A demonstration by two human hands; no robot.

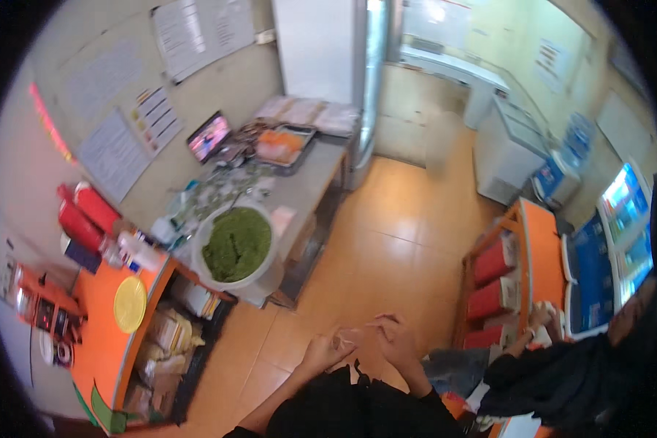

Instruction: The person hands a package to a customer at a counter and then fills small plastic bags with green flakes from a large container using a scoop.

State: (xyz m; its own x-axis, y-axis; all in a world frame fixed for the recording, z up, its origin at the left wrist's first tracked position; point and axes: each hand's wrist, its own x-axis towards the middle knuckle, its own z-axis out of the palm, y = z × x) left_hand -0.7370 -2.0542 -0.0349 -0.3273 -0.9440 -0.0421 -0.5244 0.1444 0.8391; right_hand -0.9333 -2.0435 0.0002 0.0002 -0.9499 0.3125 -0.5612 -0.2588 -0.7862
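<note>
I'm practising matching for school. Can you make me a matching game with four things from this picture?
Things
1. right hand
2. white bucket
3. round disc
4. big water bottle

Places, colours and states
A. bluish, on top of a dispenser
B. bare, in front of a black top
C. yellow, at the edge of the orange counter
D. filled with green mash

Right pairs: 1-B; 2-D; 3-C; 4-A
</note>
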